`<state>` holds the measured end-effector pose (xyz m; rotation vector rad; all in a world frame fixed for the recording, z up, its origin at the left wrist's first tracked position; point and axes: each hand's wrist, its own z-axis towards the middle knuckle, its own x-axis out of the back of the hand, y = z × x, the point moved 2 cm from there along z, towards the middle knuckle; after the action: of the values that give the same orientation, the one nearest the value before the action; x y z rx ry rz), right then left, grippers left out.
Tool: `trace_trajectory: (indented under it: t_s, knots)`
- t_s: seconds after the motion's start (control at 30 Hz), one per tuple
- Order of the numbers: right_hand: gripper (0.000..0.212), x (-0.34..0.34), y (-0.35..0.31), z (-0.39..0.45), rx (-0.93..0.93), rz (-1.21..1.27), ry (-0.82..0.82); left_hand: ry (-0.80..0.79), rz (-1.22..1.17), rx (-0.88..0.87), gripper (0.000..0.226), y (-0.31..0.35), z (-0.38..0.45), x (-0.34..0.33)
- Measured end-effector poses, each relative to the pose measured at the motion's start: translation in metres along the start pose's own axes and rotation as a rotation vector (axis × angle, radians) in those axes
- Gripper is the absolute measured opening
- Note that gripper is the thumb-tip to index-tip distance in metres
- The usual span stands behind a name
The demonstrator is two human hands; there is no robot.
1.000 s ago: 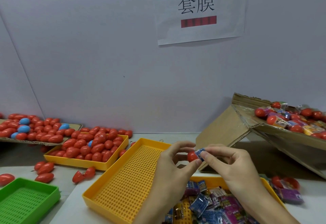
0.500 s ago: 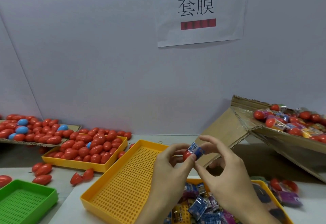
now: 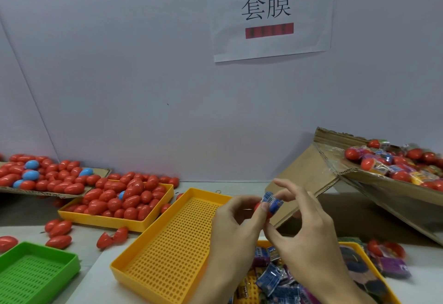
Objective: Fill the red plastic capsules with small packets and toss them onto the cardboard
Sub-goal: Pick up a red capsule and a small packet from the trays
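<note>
Since a moment ago, the right hand has shifted its grip, fingers now curled over the blue packet with the index lifted, pressing it into the red capsule that the left hand pinches between thumb and fingers. Both hover above the near end of the empty yellow tray on the counter, while the cardboard slopes at far right, strewn with filled capsules.

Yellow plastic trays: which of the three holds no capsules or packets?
The middle yellow perforated tray, left of the hands; the far one holds red capsules, the near one packets.
</note>
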<state>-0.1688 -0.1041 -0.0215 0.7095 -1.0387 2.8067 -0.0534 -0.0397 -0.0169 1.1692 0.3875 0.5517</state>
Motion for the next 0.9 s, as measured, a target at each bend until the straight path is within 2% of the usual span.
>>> trace_trajectory:
  t_s: [0.33, 0.4, 0.53, 0.6, 0.7, 0.9]
  knots:
    - [0.077, -0.0011, 0.0028, 0.0000, 0.017, 0.053, -0.006, 0.018, 0.101, -0.039, 0.003, 0.0001, -0.0003, -0.0001]
    - [0.078, -0.0004, 0.0025, 0.0000, 0.029, 0.077, -0.010, -0.025, 0.100, -0.018, 0.015, -0.0008, -0.0013, -0.0010]
    - [0.082, 0.0007, 0.0030, -0.0004, 0.056, 0.098, -0.028, -0.088, 0.232, -0.120, 0.008, 0.0002, -0.0022, -0.0022]
    - [0.080, 0.0008, 0.0028, -0.0003, 0.070, 0.100, -0.031, -0.078, 0.277, -0.148, 0.019, -0.0013, -0.0012, 0.0003]
    - [0.081, 0.0001, 0.0035, 0.0007, 0.082, 0.097, -0.032, -0.096, 0.322, -0.135, 0.026, -0.0001, -0.0007, 0.0019]
    - [0.081, -0.0010, 0.0036, -0.0004, 0.103, 0.094, -0.063, -0.116, 0.309, -0.079, 0.019, -0.0025, 0.0007, 0.0069]
